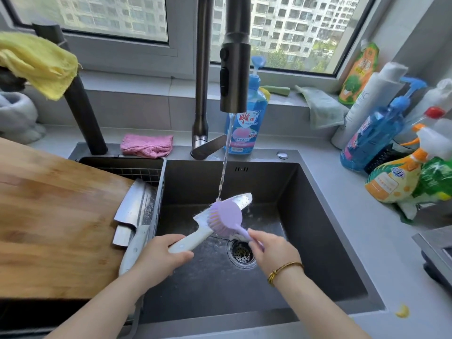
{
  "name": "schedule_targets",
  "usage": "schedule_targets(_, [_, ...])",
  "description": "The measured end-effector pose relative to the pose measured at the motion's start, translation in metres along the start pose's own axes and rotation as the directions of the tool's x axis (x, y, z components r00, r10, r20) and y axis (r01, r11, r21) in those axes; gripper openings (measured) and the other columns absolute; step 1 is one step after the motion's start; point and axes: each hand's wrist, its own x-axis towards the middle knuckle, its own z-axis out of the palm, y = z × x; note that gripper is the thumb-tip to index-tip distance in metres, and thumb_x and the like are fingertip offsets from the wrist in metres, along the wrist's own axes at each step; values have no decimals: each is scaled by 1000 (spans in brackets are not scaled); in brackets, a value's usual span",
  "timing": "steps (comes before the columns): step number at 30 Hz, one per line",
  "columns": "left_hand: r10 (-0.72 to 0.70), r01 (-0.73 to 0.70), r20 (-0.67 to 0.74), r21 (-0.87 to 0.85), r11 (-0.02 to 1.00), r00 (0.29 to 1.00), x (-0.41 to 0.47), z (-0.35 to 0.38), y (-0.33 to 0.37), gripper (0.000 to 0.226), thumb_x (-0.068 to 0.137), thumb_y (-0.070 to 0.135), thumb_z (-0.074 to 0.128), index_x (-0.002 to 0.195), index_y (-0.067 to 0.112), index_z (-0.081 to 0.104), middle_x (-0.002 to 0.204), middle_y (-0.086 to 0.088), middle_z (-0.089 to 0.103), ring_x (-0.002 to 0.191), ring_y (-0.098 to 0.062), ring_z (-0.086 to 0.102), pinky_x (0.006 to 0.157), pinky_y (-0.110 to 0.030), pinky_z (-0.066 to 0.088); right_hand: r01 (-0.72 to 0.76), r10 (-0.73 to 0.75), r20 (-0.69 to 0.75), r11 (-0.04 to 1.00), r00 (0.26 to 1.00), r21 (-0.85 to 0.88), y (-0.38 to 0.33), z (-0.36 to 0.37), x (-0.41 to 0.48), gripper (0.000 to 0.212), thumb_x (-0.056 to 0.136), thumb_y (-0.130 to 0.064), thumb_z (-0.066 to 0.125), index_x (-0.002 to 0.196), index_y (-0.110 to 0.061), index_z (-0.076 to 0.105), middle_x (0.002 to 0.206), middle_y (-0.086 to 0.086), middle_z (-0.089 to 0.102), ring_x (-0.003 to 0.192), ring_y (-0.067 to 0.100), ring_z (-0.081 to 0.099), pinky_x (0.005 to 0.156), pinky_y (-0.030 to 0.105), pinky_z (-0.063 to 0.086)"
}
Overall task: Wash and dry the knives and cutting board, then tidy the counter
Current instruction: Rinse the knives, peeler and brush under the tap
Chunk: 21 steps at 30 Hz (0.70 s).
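Note:
Over the dark sink (318, 216), my left hand (160, 258) grips the pale handle of a white-bladed knife (242, 200). Its blade points up and to the right under the running water from the tap (233, 77). My right hand (274, 252) holds the handle of a purple dish brush (226, 217), whose head presses on the blade. A wooden cutting board (53, 223) lies across the sink's left side. On its right edge lie a steel cleaver (132, 204) and a second knife with a pale handle (133, 250).
A wire drain basket (137, 168) sits behind the board. A pink cloth (146, 145) and blue soap bottle (247, 126) stand behind the sink; a yellow cloth (41, 64) hangs at left. Spray bottles (396, 177) crowd the right counter. A green cloth (322, 106) lies on the sill.

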Motion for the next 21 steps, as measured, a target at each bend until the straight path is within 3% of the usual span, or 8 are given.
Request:
schedule_targets(2, [-51,56,65,-80,995,997,-3,3,-1,21,82,10,65,79,31,60,52,5,51,41,-8,42,38,-16,34,-111,113,-41,992,993,54,11,-6,8,31,95,-30,41,124,-29,54,121,2,61,112,25,55,88,31,47])
schedule_targets(5, [-98,131,181,-182,974,979,-6,10,1,9,88,12,56,86,16,63,59,0,52,34,-6,37,35,-17,29,-232,260,-110,949,959,214,17,-7,13,31,95,-26,41,124,-27,54,116,5,63,106,27,57,83,31,47])
schedule_targets(7, [-179,263,257,-348,900,950,-7,14,5,12,93,15,50,90,12,60,62,-1,50,32,-5,34,32,-13,25,-179,229,-150,941,962,287,9,0,8,34,95,-24,43,127,-28,52,119,5,62,109,27,56,84,31,46])
schedule_targets(9, [-264,415,344,-505,757,901,-7,15,10,15,95,21,46,90,11,55,59,-2,47,28,-4,31,29,-9,21,-65,108,-149,962,983,267,0,13,-1,38,95,-25,43,131,-33,47,127,0,58,115,23,54,87,30,43])
schedule_targets(12, [-318,552,461,-575,604,828,-6,11,7,21,95,30,43,88,14,53,50,0,44,26,-3,28,28,-5,18,23,-6,-95,984,995,174,-6,25,-11,39,96,-28,40,133,-39,41,132,-6,53,119,17,51,90,27,41])
schedule_targets(17, [-259,684,644,-591,428,719,-10,10,2,34,90,38,43,98,8,59,50,-1,40,24,-4,29,25,-5,20,-152,200,-141,944,970,292,10,9,11,35,95,-25,41,129,-31,49,122,6,61,111,28,55,89,32,46])
schedule_targets(21, [-196,678,654,-664,315,731,-7,8,6,39,76,41,48,91,6,58,46,-1,37,21,-4,27,25,-3,20,-112,178,-102,879,979,464,0,15,5,38,94,-18,43,130,-31,49,123,7,60,113,27,55,92,29,43])
